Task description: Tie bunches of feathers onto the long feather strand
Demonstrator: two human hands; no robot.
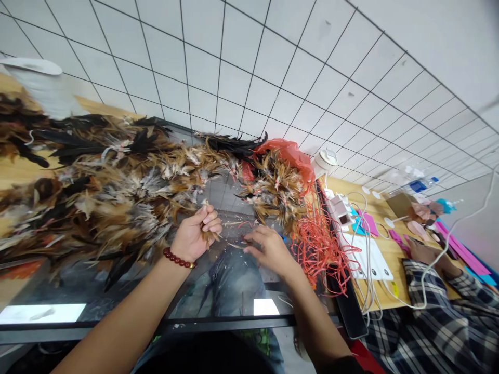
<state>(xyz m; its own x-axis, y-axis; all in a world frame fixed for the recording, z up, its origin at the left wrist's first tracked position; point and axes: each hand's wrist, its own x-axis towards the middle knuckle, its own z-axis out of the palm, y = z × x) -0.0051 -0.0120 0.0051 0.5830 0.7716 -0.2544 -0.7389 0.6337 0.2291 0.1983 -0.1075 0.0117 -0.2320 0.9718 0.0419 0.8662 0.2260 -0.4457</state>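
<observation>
My left hand (198,232) is closed around a small bunch of brown feathers (208,236), whose pale quill ends poke up above the fingers. To its right, my right hand (268,250) has thumb and fingers bent around a thin pointed tool (235,245). Its tip points at the left hand; most of it is hidden, so I cannot make out its kind. A thin pale strand (232,223) runs between the hands, above the dark glass tabletop (187,301). Big heaps of brown and black feathers (117,202) lie left of and behind my left hand.
Another feather bundle (276,187) lies by a red plastic bag (290,153). Tangled red string (323,244) spreads on the right, beside a black phone (351,306) and white cables (368,259). A co-worker's plaid sleeve (432,291) is at the far right. A tiled wall (234,62) stands behind.
</observation>
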